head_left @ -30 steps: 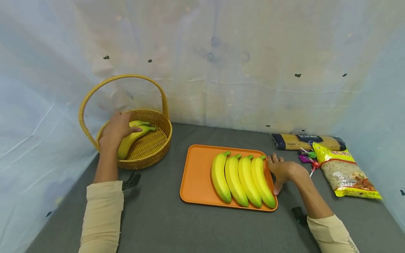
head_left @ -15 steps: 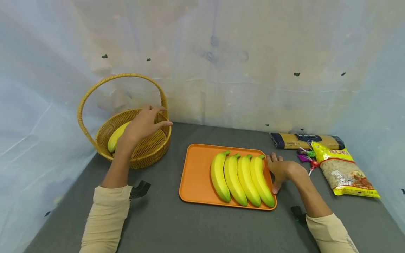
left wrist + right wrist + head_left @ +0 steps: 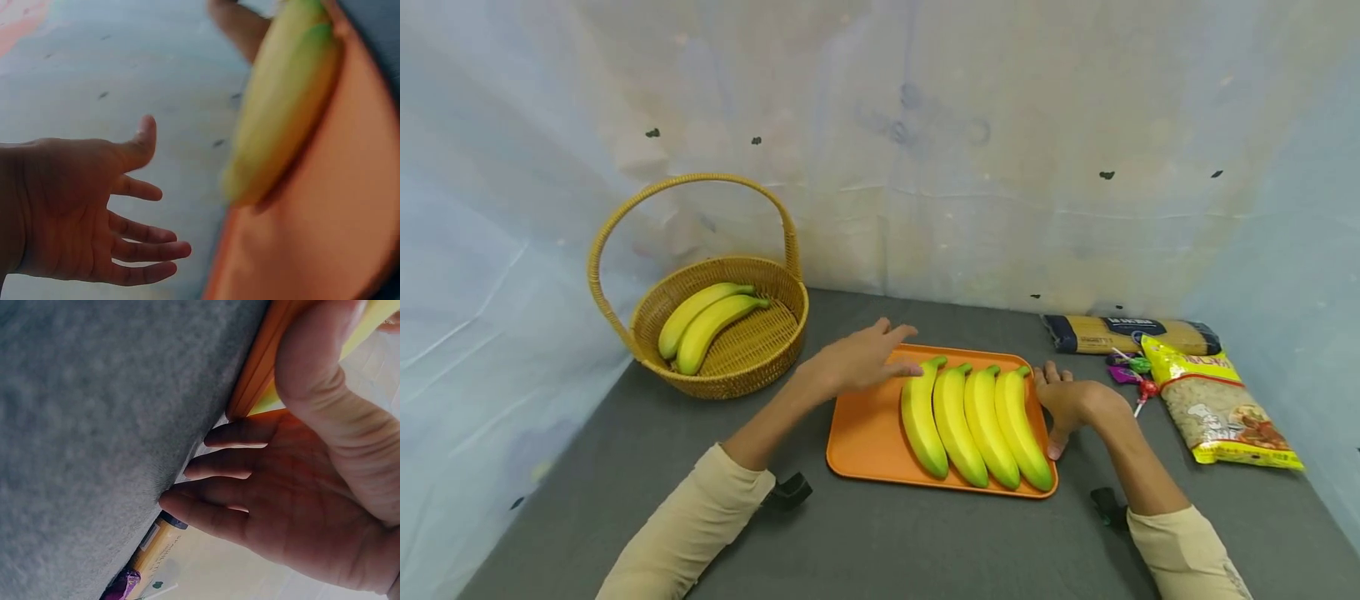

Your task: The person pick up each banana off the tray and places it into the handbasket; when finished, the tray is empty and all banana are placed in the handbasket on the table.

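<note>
Several yellow bananas [image 3: 953, 425] lie side by side on the right part of an orange tray [image 3: 865, 433]. My left hand [image 3: 861, 358] is over the tray's far left corner, fingers and thumb spread, nothing in it; its thumb tip overlaps the leftmost banana [image 3: 919, 417] in the head view. At the tray's right edge rests my right hand [image 3: 1067, 404], fingers extended along the table and thumb [image 3: 312, 356] right at the rim. Two more bananas [image 3: 703, 321] lie in a round wicker basket [image 3: 752, 379] with a tall handle, at the far left.
To the right lie a pack of spaghetti [image 3: 1135, 336], a few wrapped lollipops [image 3: 1131, 371] and a yellow-edged clear bag [image 3: 1225, 408]. Pale sheeting [image 3: 925, 208] hangs behind the dark grey table [image 3: 880, 550].
My left hand has left the two bananas in the basket and moved right, over the tray's far left corner. My right hand has stayed at the tray's edge.
</note>
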`<state>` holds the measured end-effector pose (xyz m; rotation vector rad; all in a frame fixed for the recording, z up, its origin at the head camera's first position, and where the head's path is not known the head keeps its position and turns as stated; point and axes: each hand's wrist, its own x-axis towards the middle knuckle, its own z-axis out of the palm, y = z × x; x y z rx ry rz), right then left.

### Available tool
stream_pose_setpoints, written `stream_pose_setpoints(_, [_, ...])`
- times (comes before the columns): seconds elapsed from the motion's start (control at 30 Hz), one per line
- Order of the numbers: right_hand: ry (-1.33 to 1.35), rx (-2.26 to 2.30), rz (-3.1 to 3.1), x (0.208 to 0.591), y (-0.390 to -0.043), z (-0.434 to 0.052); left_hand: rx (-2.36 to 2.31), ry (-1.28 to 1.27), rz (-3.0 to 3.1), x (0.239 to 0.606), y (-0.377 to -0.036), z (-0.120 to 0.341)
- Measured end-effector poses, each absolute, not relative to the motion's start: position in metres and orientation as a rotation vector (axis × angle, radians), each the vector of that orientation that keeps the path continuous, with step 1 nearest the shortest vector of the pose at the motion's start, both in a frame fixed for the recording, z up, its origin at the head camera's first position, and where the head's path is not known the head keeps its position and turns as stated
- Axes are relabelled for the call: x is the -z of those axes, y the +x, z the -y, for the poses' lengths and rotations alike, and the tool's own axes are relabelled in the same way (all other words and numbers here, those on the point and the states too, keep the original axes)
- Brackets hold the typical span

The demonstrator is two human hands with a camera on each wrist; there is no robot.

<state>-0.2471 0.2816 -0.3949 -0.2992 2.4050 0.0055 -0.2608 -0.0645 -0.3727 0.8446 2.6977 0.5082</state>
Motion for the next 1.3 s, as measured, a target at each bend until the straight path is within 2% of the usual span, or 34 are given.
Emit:
stream_pose_setpoints(0.27, [-0.314, -0.048, -2.413, 0.385, -0.243, -0.277, -0.488, 0.928, -2.51, 0.41, -0.255, 0.036])
stream_pose_setpoints(0.73, [-0.318, -0.041, -2.418, 0.399, -0.25, -0.286, -0.766, 1.008, -2.339, 0.406, -0.265, 0.044])
stream_pose_setpoints(0.97, [-0.337, -0.057, -2.432, 0.445, -0.278, -0.316, -0.966, 0.87, -2.302, 0.394, -0.264, 0.054])
stream_pose_setpoints(1.3, [-0.307, -0.068, -2.416, 0.446, -0.28, -0.318, -0.998, 1.079, -2.381, 0.35, -0.259, 0.073])
